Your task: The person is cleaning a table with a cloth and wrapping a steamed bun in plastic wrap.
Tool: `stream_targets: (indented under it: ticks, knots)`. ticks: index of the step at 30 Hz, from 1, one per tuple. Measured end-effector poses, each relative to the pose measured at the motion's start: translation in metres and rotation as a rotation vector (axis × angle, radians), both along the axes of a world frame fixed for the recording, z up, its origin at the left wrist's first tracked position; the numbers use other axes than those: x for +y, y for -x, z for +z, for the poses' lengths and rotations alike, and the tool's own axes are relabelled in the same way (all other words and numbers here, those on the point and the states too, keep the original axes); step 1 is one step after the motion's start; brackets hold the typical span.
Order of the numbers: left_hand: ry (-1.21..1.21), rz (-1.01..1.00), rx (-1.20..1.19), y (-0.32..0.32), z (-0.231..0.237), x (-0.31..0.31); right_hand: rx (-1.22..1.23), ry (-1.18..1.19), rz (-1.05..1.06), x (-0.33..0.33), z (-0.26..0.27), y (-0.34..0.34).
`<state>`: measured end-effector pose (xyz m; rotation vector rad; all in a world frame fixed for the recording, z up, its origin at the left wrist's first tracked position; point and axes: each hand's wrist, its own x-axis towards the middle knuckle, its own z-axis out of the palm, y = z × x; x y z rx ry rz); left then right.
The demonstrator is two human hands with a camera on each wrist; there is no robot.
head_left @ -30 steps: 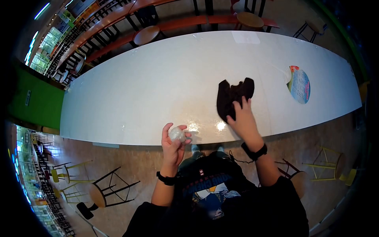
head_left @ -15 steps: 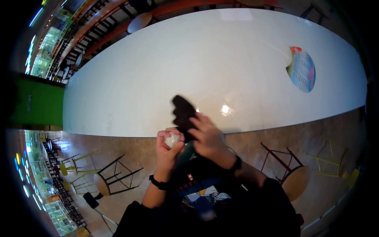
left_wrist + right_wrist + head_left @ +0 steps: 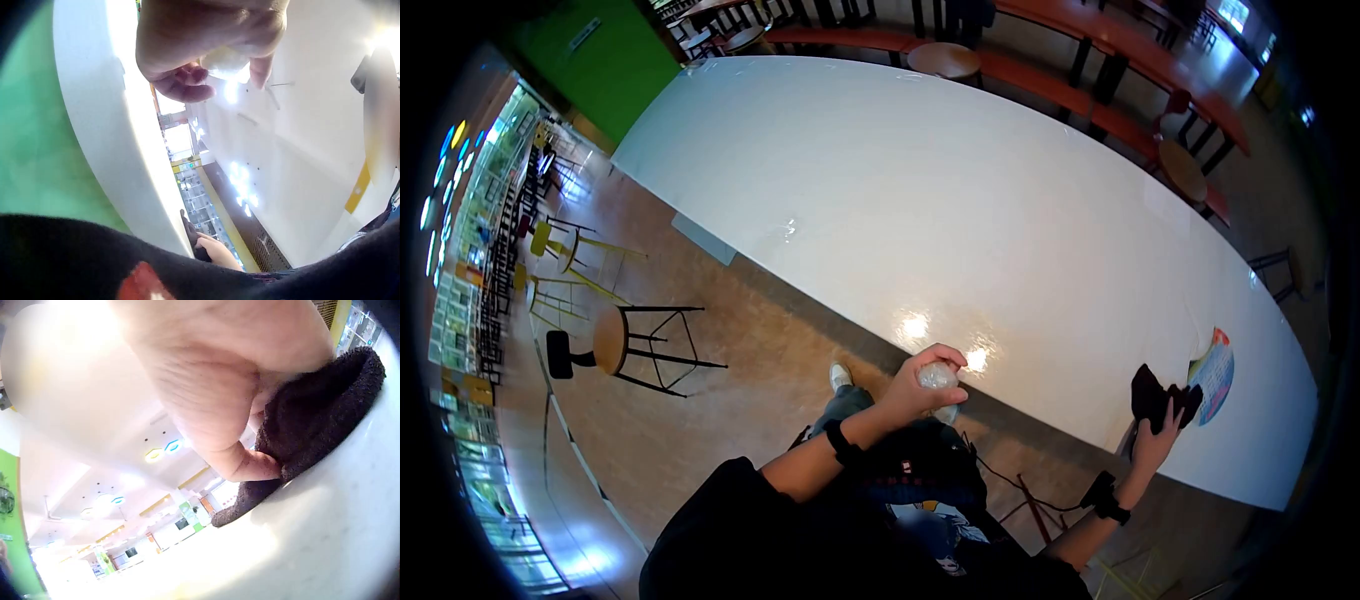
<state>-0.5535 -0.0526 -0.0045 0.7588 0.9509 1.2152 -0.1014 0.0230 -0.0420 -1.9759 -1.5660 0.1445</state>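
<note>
My left hand [image 3: 920, 388] holds a clear, whitish ball [image 3: 938, 376] with curled fingers and thumb, just off the table's near edge. In the left wrist view the palm and fingers hide most of this ball [image 3: 225, 62]. Out at the right part of the white table, my right hand [image 3: 1157, 440] grips a dark brown cloth [image 3: 1152, 398]. The right wrist view shows the thumb [image 3: 253, 465] against the bunched, fuzzy cloth [image 3: 312, 419], which lies on the white tabletop [image 3: 325, 519].
A printed hand fan [image 3: 1216, 375] lies just beyond the cloth on the long white table [image 3: 850, 190]. A stool with a round wooden seat [image 3: 610, 340] stands on the floor at left. Red benches [image 3: 1040, 85] run behind the table; a green panel [image 3: 590, 70] stands at its left end.
The right hand swept the cloth from the table's middle toward the left hand, then out to the right beside the fan. The left hand keeps its ball. The head view has turned.
</note>
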Motion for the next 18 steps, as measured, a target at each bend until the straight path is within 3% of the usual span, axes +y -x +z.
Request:
stream_targets:
  ticks: [1, 3, 4, 7, 8, 11, 18]
  knots:
    - [-0.014, 0.015, -0.006, 0.006, -0.004, 0.001, -0.017, 0.066, -0.017, 0.003, -0.002, 0.006]
    - [-0.264, 0.083, -0.048, 0.017, -0.008, 0.002, -0.005, 0.123, 0.011, 0.011, -0.003, 0.024]
    - [-0.256, 0.171, -0.152, 0.020, 0.007, 0.003, 0.028, 0.131, 0.034, 0.013, 0.006, 0.047]
    - [-0.107, 0.170, -0.316, 0.057, 0.010, -0.006, 0.105, 0.099, 0.135, 0.015, 0.021, 0.120]
    - [-0.111, 0.162, -0.206, 0.070, 0.011, -0.007, 0.089, 0.107, 0.179, 0.017, 0.021, 0.142]
    - [-0.127, 0.258, -0.279, 0.104, 0.003, -0.006, 0.045, 0.121, 0.264, 0.017, 0.023, 0.216]
    - [-0.134, 0.475, -0.365, 0.217, 0.002, -0.027, -0.010, 0.118, 0.702, 0.002, 0.034, 0.415]
